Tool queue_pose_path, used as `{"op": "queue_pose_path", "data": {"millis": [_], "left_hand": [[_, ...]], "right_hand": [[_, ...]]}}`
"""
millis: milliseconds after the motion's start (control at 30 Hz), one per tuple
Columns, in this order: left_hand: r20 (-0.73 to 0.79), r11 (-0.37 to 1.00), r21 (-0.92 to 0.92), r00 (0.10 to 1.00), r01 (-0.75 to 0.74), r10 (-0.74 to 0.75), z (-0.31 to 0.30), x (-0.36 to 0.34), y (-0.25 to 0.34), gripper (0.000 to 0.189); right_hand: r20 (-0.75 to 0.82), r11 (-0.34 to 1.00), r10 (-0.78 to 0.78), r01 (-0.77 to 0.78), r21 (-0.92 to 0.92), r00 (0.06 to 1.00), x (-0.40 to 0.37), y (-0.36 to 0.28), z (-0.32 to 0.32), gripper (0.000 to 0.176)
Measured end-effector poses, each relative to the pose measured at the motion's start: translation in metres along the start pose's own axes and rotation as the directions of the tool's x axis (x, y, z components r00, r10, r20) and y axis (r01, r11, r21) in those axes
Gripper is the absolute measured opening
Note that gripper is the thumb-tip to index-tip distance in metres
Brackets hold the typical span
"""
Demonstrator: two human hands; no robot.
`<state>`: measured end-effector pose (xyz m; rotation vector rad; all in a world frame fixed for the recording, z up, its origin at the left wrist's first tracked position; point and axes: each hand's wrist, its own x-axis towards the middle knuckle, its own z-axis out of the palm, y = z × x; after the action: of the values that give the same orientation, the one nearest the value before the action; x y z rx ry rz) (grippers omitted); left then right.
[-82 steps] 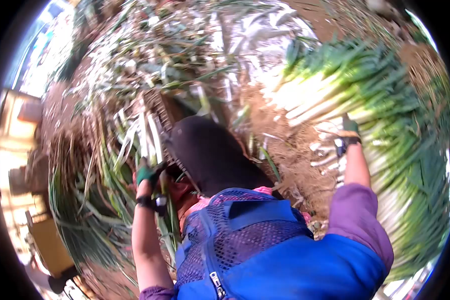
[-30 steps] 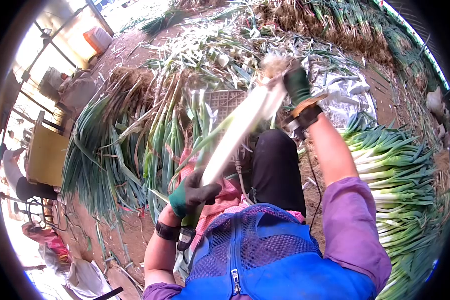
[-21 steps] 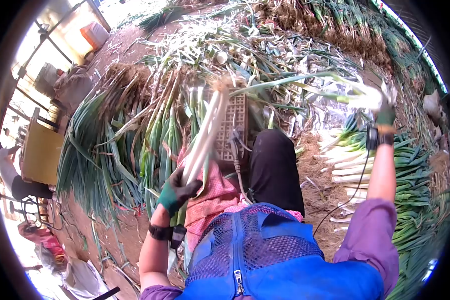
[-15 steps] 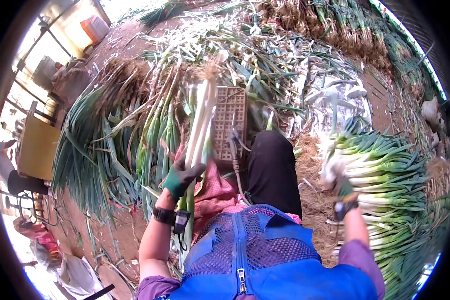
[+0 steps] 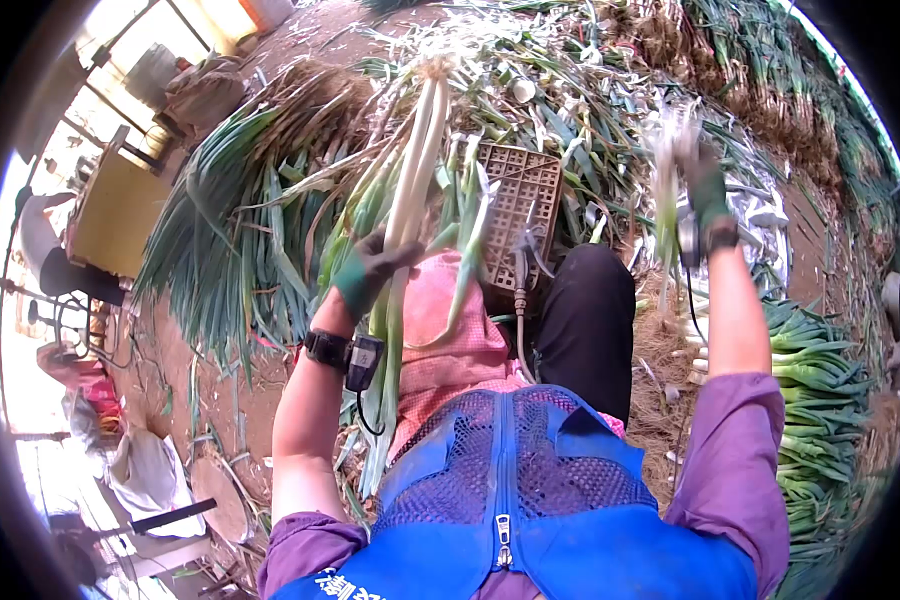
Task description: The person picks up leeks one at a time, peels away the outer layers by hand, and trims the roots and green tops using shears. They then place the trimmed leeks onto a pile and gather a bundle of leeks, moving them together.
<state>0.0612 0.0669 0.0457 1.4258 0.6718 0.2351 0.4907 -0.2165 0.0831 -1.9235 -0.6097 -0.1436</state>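
Observation:
My left hand (image 5: 375, 268), in a dark glove with a green cuff, is closed around several long green onions (image 5: 417, 170). Their white stems and roots point up and away, and the green tops hang past my wrist. A loose green leaf (image 5: 465, 285) curves down beside them over my pink-covered lap. My right hand (image 5: 705, 185), also gloved, is raised over the leaf scraps at the right. Motion smears its fingers, and a blurred pale green-white strip (image 5: 667, 195) is beside them; whether it is held cannot be made out.
A brown plastic crate (image 5: 520, 185) stands ahead, with an air nozzle and hose (image 5: 520, 290) at its near side. Untrimmed green onions (image 5: 220, 240) are piled at left; cleaned ones (image 5: 815, 380) lie at right. Leaf scraps (image 5: 560, 75) cover the ground beyond. A yellow board (image 5: 120, 215) stands far left.
My right hand has swung up and away from the cleaned onions to over the leaf scraps. My left hand keeps its grip on the onions. The view has shifted, and a loose leaf now shows beside them.

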Motion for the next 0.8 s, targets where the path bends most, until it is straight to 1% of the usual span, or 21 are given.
{"op": "queue_pose_path", "data": {"millis": [33, 67, 100, 133, 167, 200, 233, 300, 333, 367, 400, 433, 500, 533, 567, 600, 667, 700, 733, 767, 800], "left_hand": [[-0.004, 0.999, 0.038, 1.0, -0.003, 0.003, 0.001, -0.003, 0.009, 0.029], [0.004, 1.0, -0.013, 1.0, -0.013, 0.013, 0.006, -0.008, 0.021, 0.029], [0.014, 0.998, -0.063, 1.0, -0.024, 0.024, 0.011, -0.013, 0.032, 0.029], [0.013, 0.999, -0.037, 0.999, -0.038, 0.038, 0.014, -0.017, 0.04, 0.029], [0.016, 0.998, -0.012, 0.998, -0.054, 0.054, 0.017, -0.02, 0.048, 0.029], [0.029, 0.997, 0.011, 0.997, -0.073, 0.072, 0.022, -0.018, 0.053, 0.029], [0.077, 0.997, 0.024, 0.994, -0.078, 0.076, 0.024, -0.016, 0.052, 0.03], [0.166, 0.993, 0.091, 0.984, -0.073, 0.057, 0.032, -0.014, 0.052, 0.032], [0.208, 0.999, 0.031, 0.978, -0.043, 0.036, 0.045, -0.021, 0.054, 0.035], [0.295, 0.996, 0.086, 0.955, -0.039, 0.011, 0.051, -0.022, 0.051, 0.038], [0.369, 0.997, 0.075, 0.929, -0.026, -0.004, 0.061, -0.026, 0.051, 0.04], [0.44, 0.998, 0.064, 0.898, -0.011, -0.018, 0.074, -0.029, 0.05, 0.043], [0.532, 0.988, 0.15, 0.845, -0.031, -0.054, 0.095, -0.029, 0.041, 0.047], [0.579, 0.988, 0.147, 0.813, -0.043, -0.051, 0.1, -0.023, 0.025, 0.05], [0.638, 0.99, 0.142, 0.764, 0.003, -0.094, 0.11, -0.019, 0.019, 0.053], [0.621, 0.985, 0.173, 0.777, -0.012, -0.1, 0.117, -0.021, 0.017, 0.053], [0.612, 0.986, 0.164, 0.784, 0.003, -0.104, 0.138, -0.036, 0.043, 0.055], [0.623, 0.962, 0.236, 0.781, -0.138, -0.04, 0.138, -0.029, 0.04, 0.054], [0.584, 0.967, 0.211, 0.812, -0.14, -0.01, 0.136, -0.027, 0.043, 0.052], [0.55, 0.972, 0.185, 0.835, -0.142, 0.017, 0.133, -0.026, 0.046, 0.05], [0.481, 0.97, 0.138, 0.869, -0.202, 0.113, 0.13, -0.027, 0.053, 0.047]], "right_hand": [[-0.025, 0.989, -0.126, 0.127, 0.08, 0.992, 0.024, -0.05, 0.012, 0.043], [0.031, 0.829, -0.558, 0.555, 0.066, 0.829, 0.056, -0.076, 0.023, 0.043], [0.104, 0.83, -0.545, 0.553, -0.07, 0.832, 0.043, -0.115, 0.032, 0.049], [0.173, 0.81, -0.522, 0.549, -0.207, 0.835, 0.017, -0.167, 0.049, 0.055], [0.151, 0.608, -0.773, 0.788, -0.098, 0.616, 0.004, -0.19, 0.069, 0.06], [0.113, 0.328, -0.938, 0.945, -0.02, 0.328, -0.01, -0.213, 0.089, 0.065], [0.321, 0.293, -0.892, 0.948, -0.127, 0.319, -0.035, -0.213, 0.098, 0.056], [0.692, 0.107, -0.675, 0.962, -0.252, 0.257, -0.085, -0.213, 0.117, 0.038], [0.666, 0.005, -0.725, 0.968, -0.252, 0.177, -0.104, -0.208, 0.12, 0.042], [0.599, -0.106, -0.799, 0.967, -0.231, 0.055, -0.119, -0.2, 0.109, 0.04], [0.812, -0.188, -0.576, 0.951, -0.244, 0.094, -0.131, -0.209, 0.094, 0.039], [0.741, -0.091, -0.662, 0.97, -0.226, 0.11, -0.139, -0.19, 0.095, 0.029], [0.947, 0.145, -0.249, 0.974, -0.172, 0.204, -0.15, -0.195, 0.07, 0.018], [0.95, 0.19, -0.232, 0.968, -0.166, 0.209, -0.154, -0.184, 0.065, 0.015], [0.953, 0.236, -0.216, 0.958, -0.161, 0.214, -0.156, -0.17, 0.057, 0.011], [0.926, 0.254, -0.337, 0.963, -0.085, 0.171, -0.154, -0.157, 0.043, 0.015], [0.893, 0.367, -0.389, 0.927, -0.075, 0.226, -0.148, -0.135, 0.015, 0.016], [0.861, 0.414, -0.438, 0.908, -0.062, 0.258, -0.144, -0.129, -0.008, 0.017], [0.831, 0.453, -0.438, 0.882, -0.126, 0.344, -0.141, -0.115, -0.025, 0.019], [0.849, 0.455, -0.299, 0.847, -0.276, 0.437, -0.136, -0.105, -0.046, 0.02], [0.817, 0.491, -0.257, 0.798, -0.35, 0.516, -0.131, -0.096, -0.071, 0.022]]}}
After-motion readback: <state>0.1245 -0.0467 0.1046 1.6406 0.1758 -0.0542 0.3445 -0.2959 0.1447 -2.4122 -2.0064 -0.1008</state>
